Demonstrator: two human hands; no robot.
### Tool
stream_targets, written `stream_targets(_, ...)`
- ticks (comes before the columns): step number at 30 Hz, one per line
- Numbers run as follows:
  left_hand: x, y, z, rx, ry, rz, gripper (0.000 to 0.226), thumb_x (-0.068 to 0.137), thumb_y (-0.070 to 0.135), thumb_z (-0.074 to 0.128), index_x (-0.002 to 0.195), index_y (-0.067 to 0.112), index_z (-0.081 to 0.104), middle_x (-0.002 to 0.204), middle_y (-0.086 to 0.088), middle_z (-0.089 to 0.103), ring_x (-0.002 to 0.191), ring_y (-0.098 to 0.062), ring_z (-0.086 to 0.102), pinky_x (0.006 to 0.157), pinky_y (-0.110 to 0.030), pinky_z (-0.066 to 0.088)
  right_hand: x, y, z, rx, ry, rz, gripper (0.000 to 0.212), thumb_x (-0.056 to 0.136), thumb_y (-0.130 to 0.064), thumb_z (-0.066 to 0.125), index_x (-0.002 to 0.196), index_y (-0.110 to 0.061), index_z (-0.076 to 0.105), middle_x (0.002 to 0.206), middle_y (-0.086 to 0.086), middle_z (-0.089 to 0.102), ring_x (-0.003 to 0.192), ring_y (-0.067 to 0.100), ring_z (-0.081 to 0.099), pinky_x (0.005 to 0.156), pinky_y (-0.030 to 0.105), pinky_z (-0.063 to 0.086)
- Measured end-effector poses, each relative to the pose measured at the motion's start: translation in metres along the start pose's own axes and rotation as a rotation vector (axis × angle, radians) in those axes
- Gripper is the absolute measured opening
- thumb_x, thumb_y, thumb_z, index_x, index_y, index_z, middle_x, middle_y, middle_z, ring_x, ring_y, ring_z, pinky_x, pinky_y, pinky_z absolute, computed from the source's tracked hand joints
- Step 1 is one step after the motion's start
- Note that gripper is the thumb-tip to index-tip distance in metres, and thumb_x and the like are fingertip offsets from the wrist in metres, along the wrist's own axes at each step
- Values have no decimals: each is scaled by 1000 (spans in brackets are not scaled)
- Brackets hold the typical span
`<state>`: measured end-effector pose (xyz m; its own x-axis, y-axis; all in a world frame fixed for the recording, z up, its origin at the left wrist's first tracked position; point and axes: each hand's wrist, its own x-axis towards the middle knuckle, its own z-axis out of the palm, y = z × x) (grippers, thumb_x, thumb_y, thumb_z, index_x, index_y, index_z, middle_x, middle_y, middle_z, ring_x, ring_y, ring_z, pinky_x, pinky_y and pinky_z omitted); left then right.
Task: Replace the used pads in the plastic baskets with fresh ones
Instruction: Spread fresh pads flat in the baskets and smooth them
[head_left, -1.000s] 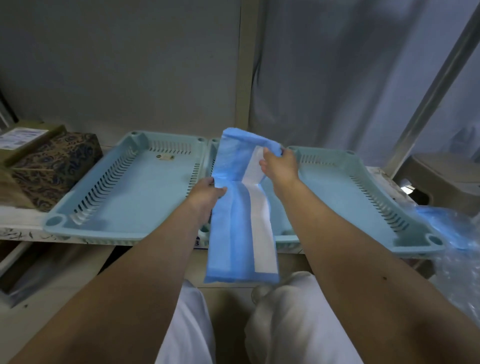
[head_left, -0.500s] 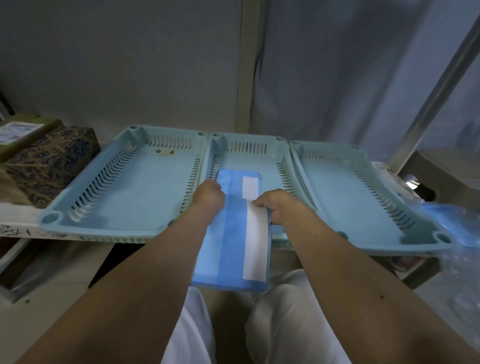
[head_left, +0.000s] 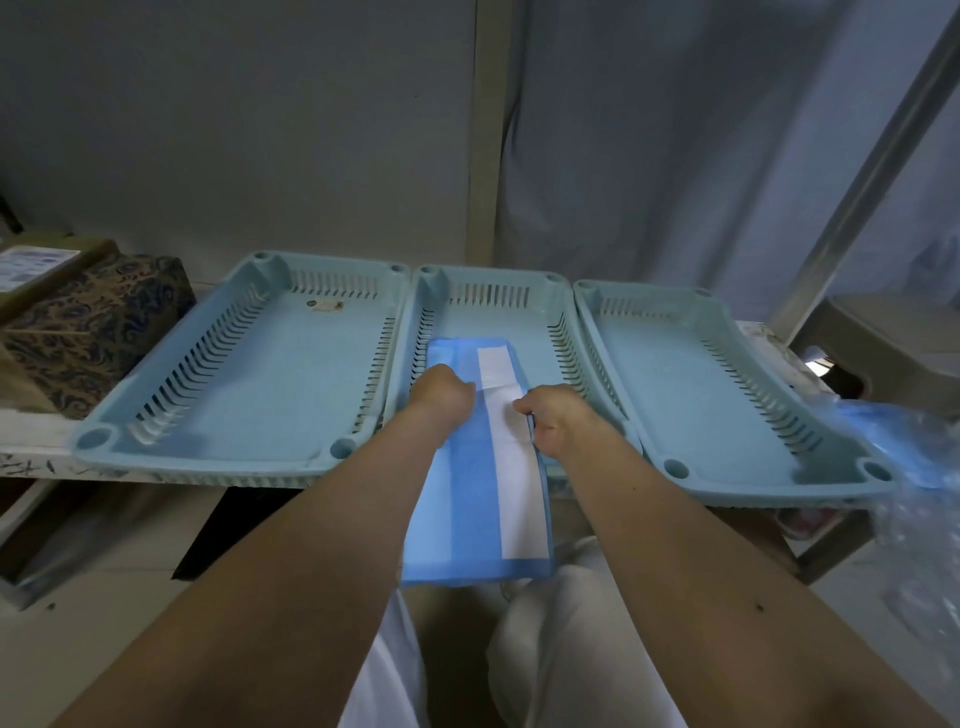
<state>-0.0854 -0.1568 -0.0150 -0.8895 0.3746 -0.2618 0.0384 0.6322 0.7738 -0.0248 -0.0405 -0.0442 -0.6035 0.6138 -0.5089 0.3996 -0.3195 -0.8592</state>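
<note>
- Laying a fresh pad (head_left: 470, 457) into the middle basket (head_left: 563, 332) looks like the step in hand; next it needs unfolding flat.
- The left hand (head_left: 444, 397) grips the pad's left edge, fingers curled under.
- The right hand (head_left: 553, 423) pinches the right edge by the white strip.
- Beyond the grips the pad's far end lies in the basket; behind them it overhangs toward the knees.
- Both arms reach forward, nearly parallel.

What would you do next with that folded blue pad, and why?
Probably unfold it. The blue pad is still folded and hangs over the middle basket front edge; the left hand and right hand grip its sides.
</note>
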Motion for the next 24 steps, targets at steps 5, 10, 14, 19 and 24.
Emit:
stream_targets(5,-1,3,-2,-472,-90,-64,16,90,18,63,92,14,47,96,-14,55,86,-26,56,77,-38,51,-4,1,-3,236,-43,25,30,101,-12,36,82,-2,58,75,12,57,62,24,55,48,27,48)
stream_targets(10,-14,7,-7,-490,-191,-11,32,91,-9,40,85,15,62,76,-6,54,55,-15,41,47,-20,35,-10,1,-4,160,-58,85,21,97,-5,39,87,1,57,79,15,60,64,27,57,49,31,50)
stream_targets(14,-12,15,-17,-617,5,-44,28,93,0,44,101,4,71,87,-12,60,72,-26,54,68,-29,49,6,1,1,83,5,125,19,93,-10,46,102,-2,60,104,16,65,91,29,62,80,37,53)
stream_targets(19,4,11,-53,-220,260,34,22,87,23,59,92,3,65,93,-17,65,82,-27,57,72,-32,47,-18,-12,-9,-470,206,-186,33,98,-25,47,127,-10,52,125,10,55,115,23,55,78,16,44)
stream_targets(24,3,0,-82,167,330,140,33,91,5,50,123,6,59,129,-12,56,119,-31,52,98,-33,41,-22,-9,-18,-440,388,-315,33,96,-13,40,124,-6,57,124,14,59,115,30,55,88,31,45)
